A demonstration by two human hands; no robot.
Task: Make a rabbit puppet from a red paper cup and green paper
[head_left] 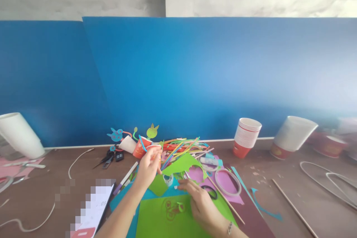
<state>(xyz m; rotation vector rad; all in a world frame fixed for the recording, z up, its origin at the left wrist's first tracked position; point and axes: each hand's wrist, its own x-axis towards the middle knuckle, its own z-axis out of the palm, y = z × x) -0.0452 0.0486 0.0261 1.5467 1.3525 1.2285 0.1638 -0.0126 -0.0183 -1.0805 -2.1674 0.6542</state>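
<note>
My left hand (149, 165) is closed around a red paper cup (159, 159), whose pale rim shows above the fingers. A blue strip and a green piece stick up near that cup. My right hand (198, 199), with fingers loosely stretched to the left, hovers over or rests on a green paper sheet (156, 219); I cannot tell which. On the sheet lies a small cut-out (180, 207) beside dark drawn outlines. Just beyond the right hand are black-handled scissors (210, 192) and a green paper scrap with cut edges (181, 164).
Red paper cups with blue and green paper animals (152, 131) stand at the back, beside colourful pipe cleaners (178, 147). A cup stack (247, 135), a tape roll (228, 182), wooden sticks (294, 208) and a white cable (326, 178) lie rightward. A phone (96, 208) is at left.
</note>
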